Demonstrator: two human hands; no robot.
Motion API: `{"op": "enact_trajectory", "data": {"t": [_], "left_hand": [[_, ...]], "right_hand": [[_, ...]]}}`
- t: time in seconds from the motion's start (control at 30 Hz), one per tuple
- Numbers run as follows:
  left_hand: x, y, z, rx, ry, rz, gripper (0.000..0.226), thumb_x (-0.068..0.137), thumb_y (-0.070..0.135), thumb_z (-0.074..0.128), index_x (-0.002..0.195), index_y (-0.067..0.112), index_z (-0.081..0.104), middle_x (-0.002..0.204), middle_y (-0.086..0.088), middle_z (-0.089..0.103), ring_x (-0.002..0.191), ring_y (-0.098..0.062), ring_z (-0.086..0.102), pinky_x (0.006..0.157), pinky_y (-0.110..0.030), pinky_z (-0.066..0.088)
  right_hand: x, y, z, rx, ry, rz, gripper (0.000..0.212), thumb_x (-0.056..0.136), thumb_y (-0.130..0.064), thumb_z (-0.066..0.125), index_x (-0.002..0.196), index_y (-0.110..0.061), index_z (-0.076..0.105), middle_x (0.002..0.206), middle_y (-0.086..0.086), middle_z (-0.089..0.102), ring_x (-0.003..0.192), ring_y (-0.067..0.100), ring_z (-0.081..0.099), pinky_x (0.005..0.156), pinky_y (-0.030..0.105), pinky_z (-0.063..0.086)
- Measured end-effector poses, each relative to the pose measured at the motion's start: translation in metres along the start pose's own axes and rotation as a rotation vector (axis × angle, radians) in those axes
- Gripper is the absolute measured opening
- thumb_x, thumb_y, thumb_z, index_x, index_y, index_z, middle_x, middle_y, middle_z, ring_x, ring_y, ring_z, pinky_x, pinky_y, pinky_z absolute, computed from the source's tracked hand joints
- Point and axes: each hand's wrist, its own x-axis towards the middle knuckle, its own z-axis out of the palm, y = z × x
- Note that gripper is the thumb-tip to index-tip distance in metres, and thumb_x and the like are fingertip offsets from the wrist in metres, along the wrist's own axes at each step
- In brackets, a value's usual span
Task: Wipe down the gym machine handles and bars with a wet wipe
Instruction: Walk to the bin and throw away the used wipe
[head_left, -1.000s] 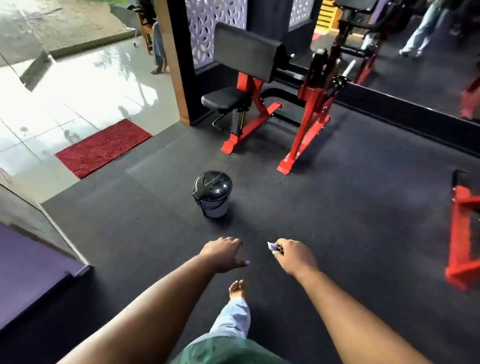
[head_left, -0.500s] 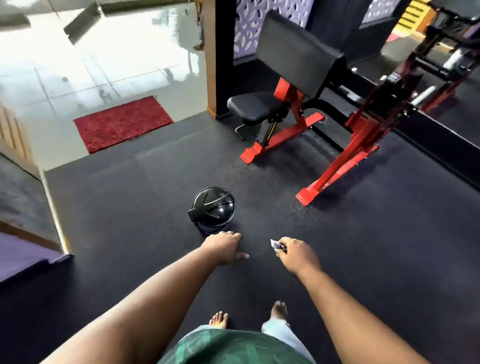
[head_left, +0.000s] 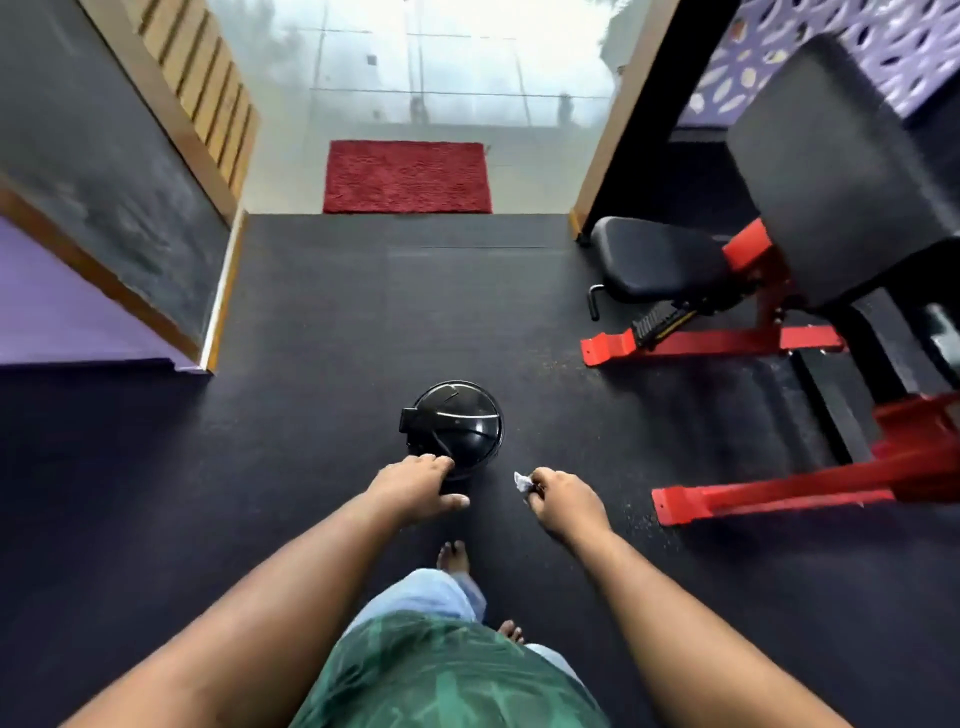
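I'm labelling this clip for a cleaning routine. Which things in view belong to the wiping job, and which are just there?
Part of the job:
- wet wipe, pinched in the right hand
- left hand, reaching over the lidded bin
- red gym machine

Just there:
- red mat
- black floor

Dark rubber floor (head_left: 322, 322), matte and speckled, running to a far edge where pale tile begins. Directly on it, near the middle: a small bin (head_left: 457, 434) with a domed black lid. Along the right edge: red steel feet of a gym machine (head_left: 711, 340), black seat pad above, a second red foot nearer. Just past the far edge, on the tile: a red mat (head_left: 408, 176). Near the front edge: two bare feet (head_left: 453, 555).
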Motion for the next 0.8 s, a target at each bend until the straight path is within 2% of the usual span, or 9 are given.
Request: {"op": "enact_trajectory", "data": {"t": [0.17,0.3,0.47,0.6,0.8], "left_hand": [[0.05,-0.001,-0.012,-0.067,0.0,-0.046,0.071,0.092,0.071,0.054,0.145,0.025,0.046,0.147,0.0,0.052,0.135,-0.025,0.049,0.104,-0.045,0.047],[0.077,-0.012,-0.02,-0.129,-0.008,-0.099,0.07,0.092,0.071,0.054,0.144,0.025,0.047,0.145,0.0,0.054,0.134,-0.025,0.05,0.103,-0.046,0.048],[0.09,-0.021,-0.024,-0.182,-0.033,-0.165,0.071,0.092,0.07,0.055,0.147,0.027,0.045,0.144,0.0,0.053,0.134,-0.025,0.05,0.101,-0.045,0.047],[0.109,-0.023,-0.034,-0.223,-0.007,-0.203,0.066,0.092,0.069,0.055,0.142,0.027,0.048,0.141,0.001,0.055,0.132,-0.025,0.051,0.099,-0.045,0.049],[0.137,-0.018,-0.042,-0.291,-0.048,-0.261,0.068,0.094,0.067,0.055,0.147,0.026,0.045,0.145,0.002,0.053,0.134,-0.024,0.049,0.101,-0.045,0.048]], "right_hand": [[0.073,0.002,-0.019,-0.044,-0.02,-0.059,0.02,0.095,-0.039,0.054,0.104,-0.024,0.063,0.105,0.004,0.072,0.1,0.03,0.065,0.073,0.036,0.05],[0.113,0.003,-0.027,-0.027,-0.027,-0.084,0.022,0.096,-0.042,0.054,0.099,-0.022,0.063,0.104,0.006,0.072,0.098,0.033,0.065,0.067,0.035,0.043],[0.144,0.005,-0.038,-0.083,-0.103,-0.114,0.02,0.096,-0.038,0.053,0.101,-0.022,0.064,0.106,0.005,0.072,0.1,0.032,0.065,0.068,0.036,0.048],[0.174,0.002,-0.045,-0.091,-0.13,-0.156,0.021,0.097,-0.038,0.053,0.107,-0.025,0.066,0.11,0.005,0.071,0.102,0.031,0.065,0.066,0.033,0.039],[0.224,0.001,-0.052,-0.124,-0.219,-0.212,0.019,0.097,-0.039,0.051,0.097,-0.023,0.063,0.102,0.005,0.072,0.094,0.031,0.065,0.064,0.034,0.045]]}}
